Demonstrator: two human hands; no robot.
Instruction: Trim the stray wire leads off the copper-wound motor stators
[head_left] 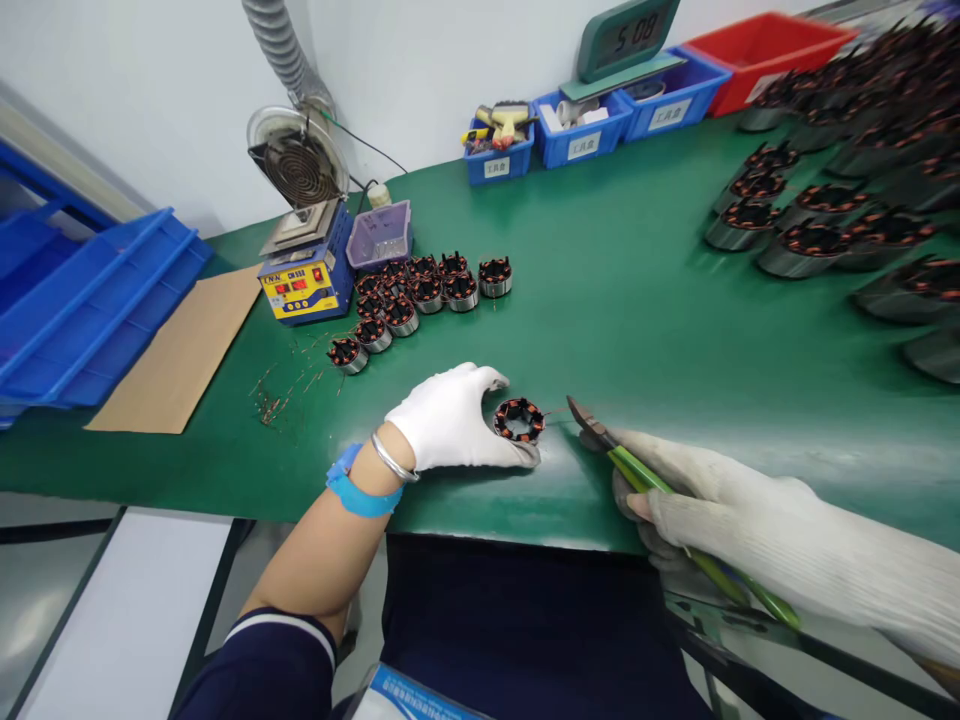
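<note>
My left hand [461, 420], in a white glove, curls its thumb and fingers around a motor stator [519, 420] with copper windings and black insulation, which rests on the green table. A thin wire end sticks out from the stator's right side. My right hand [675, 490], gloved with a bare thumb tip, grips green-handled cutting pliers [637, 468]. The dark jaws point at that wire from the right, a little apart from the stator.
A group of stators [427, 285] stands behind my left hand, near wire scraps [274, 405], a blue soldering pot [307, 270] and a purple tray [380, 235]. Many stators [810, 245] fill the right side. Blue bins [581, 135] and a red bin [765, 50] line the wall.
</note>
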